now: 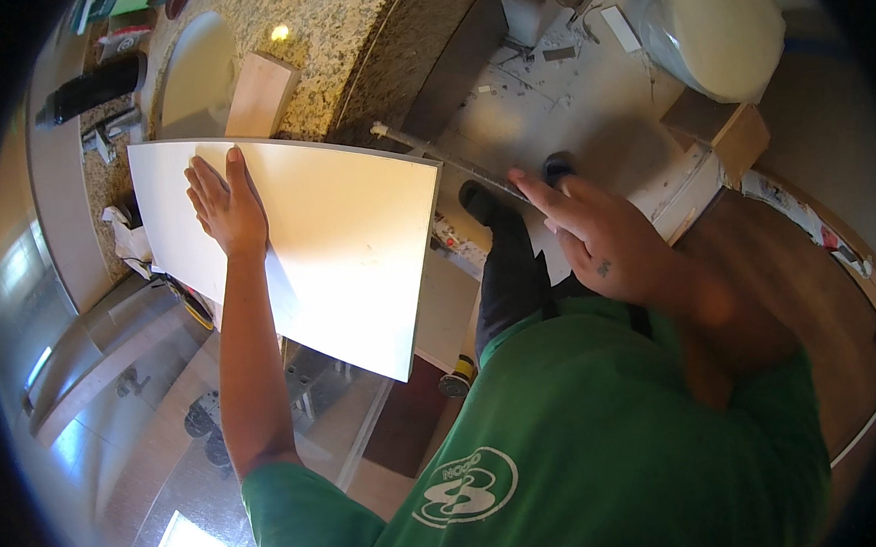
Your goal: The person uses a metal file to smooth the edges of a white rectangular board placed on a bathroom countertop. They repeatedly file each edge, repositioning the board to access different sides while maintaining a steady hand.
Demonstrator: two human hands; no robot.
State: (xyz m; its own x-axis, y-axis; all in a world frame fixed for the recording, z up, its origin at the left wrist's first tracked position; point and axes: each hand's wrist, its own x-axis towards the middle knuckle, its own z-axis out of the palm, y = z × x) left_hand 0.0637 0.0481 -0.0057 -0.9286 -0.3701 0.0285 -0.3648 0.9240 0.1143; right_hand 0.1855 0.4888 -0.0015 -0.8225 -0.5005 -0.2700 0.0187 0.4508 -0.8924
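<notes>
A white rectangular panel (330,268) lies over the granite counter, its near part reaching past the counter. My left hand (226,205) rests flat on the panel near its far edge, fingers stretched out and thumb apart. In my right hand (593,232) is a long thin grey file (453,163), with the index finger laid along it. The file's far end, paler and narrower, points left past the panel's right corner. Whether the file touches the panel edge I cannot tell. My right fingers partly hide its near end.
Behind the panel, a pale wood block (260,94) stands by the oval sink (198,74) in the granite counter (325,44). A toilet (716,32) is at the far right, with debris on the floor. A cardboard box (740,143) and a yellow tape measure (458,376) are nearby.
</notes>
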